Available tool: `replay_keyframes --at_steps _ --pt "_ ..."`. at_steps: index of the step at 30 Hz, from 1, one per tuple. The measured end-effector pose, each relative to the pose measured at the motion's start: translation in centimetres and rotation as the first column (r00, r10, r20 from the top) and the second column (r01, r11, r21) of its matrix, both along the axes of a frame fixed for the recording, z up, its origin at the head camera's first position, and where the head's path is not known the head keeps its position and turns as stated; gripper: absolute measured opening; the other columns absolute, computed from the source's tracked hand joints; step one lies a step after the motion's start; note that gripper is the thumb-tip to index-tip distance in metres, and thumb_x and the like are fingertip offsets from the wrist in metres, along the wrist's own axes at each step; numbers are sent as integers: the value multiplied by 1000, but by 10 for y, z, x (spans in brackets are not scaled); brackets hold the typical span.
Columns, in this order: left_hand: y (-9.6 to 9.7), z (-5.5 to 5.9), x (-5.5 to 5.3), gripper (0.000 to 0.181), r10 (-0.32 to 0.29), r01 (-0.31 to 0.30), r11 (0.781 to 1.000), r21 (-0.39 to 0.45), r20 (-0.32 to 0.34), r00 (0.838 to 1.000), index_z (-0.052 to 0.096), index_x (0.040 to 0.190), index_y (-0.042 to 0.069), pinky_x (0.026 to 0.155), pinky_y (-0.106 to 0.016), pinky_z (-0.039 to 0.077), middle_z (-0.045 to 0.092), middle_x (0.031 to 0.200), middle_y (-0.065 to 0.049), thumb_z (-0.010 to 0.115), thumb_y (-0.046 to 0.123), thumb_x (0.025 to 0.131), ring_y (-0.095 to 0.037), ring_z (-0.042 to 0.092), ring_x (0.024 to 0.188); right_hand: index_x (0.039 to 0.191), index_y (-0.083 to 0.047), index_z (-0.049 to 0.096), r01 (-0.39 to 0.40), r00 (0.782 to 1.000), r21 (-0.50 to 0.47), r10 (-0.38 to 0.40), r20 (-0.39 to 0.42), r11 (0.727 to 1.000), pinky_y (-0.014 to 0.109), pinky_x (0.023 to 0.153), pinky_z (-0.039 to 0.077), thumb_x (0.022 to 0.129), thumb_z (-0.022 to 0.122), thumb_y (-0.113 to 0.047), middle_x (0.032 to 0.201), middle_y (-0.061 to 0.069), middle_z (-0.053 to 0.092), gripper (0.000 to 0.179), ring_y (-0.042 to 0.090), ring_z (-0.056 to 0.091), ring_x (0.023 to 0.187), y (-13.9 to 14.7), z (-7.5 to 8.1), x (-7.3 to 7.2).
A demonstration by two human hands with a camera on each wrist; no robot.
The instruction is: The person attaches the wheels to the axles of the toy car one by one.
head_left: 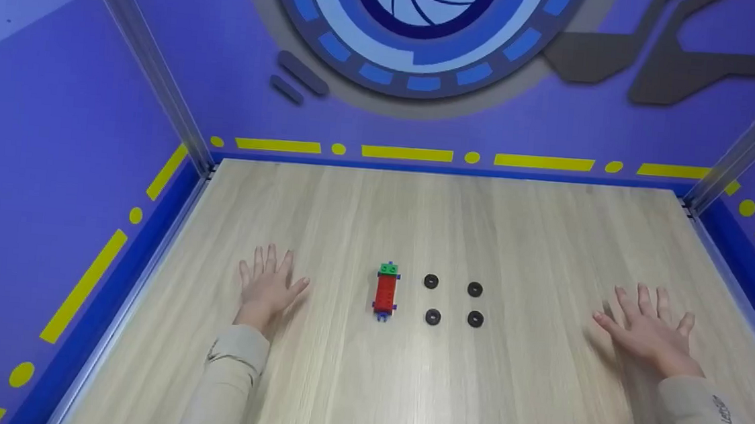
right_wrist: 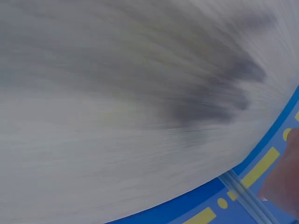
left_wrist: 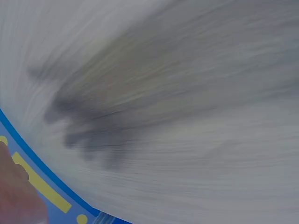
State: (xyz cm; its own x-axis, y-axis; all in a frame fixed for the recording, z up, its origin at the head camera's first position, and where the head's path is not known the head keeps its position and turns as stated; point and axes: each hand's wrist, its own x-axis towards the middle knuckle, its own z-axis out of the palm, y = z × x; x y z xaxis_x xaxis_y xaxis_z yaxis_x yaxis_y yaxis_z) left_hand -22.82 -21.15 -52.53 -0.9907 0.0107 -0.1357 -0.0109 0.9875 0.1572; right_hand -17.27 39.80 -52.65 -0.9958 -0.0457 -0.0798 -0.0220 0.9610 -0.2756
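My left hand (head_left: 268,292), its fingers spread and straight, is over the left part of the table and holds nothing. On the right side my right hand (head_left: 649,333) is likewise spread, apart from every object. Between them lies a small toy vehicle body (head_left: 385,293) of red, green and blue building blocks, nearer the left hand. Just right of it are several black ring-shaped wheels, among them an upper left wheel (head_left: 431,281) and a lower right wheel (head_left: 475,319). Both wrist views show hand shadows on the table and only a blurred bit of each hand.
The pale wood-grain table (head_left: 550,246) is bounded by a blue back wall (head_left: 411,130) and side walls with yellow markings. Metal posts stand at the back left corner (head_left: 177,102) and the back right corner (head_left: 725,158).
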Motion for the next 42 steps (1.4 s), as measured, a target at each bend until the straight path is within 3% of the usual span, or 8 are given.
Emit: replay_keyframes --at_steps 7,15,23,32,37,42 --pt "18 7 -8 72 -45 45 999 7 -9 999 12 143 19 102 -58 -8 -3 148 -16 35 57 86 -35 -12 134 141 -6 13 -13 1000 -16 13 14 1000 72 83 -18 83 35 -63 142 30 -3 84 44 -22 127 -14 7 -9" --pt "48 11 -12 72 -97 99 994 46 -44 994 13 142 22 103 -58 -4 -3 149 -13 37 58 85 -33 -11 135 142 -11 11 -40 998 3 40 -51 999 72 86 -15 83 37 -61 144 27 -1 82 41 -19 130 -34 3 -17" --pt "75 5 -13 74 -177 184 980 81 -78 981 15 142 21 105 -56 1 3 149 -12 44 55 84 -31 -2 136 143 -17 10 -109 991 5 109 -75 994 70 90 -13 82 40 -61 146 23 4 81 40 -11 133 -60 -1 -22" --pt "102 -3 -6 75 -281 287 948 139 -60 958 15 142 20 105 -52 16 9 149 -11 48 52 83 -32 16 134 140 -18 25 -163 977 -12 160 -139 987 68 95 -4 78 48 -61 146 21 12 79 39 0 134 -95 -10 -28" --pt "114 -6 -4 76 -277 275 933 233 -25 961 15 142 21 103 -49 25 15 147 -12 51 51 82 -33 25 131 138 -18 29 -190 974 -57 180 -139 980 68 95 9 76 54 -58 145 22 16 78 41 9 133 -110 -12 -29" --pt "125 -9 -4 79 -217 188 911 368 38 976 14 142 25 101 -48 30 20 146 -12 58 45 80 -33 29 129 136 -17 33 -202 975 -171 181 -129 964 64 95 20 72 59 -57 145 20 17 80 42 18 130 -127 -12 -27"
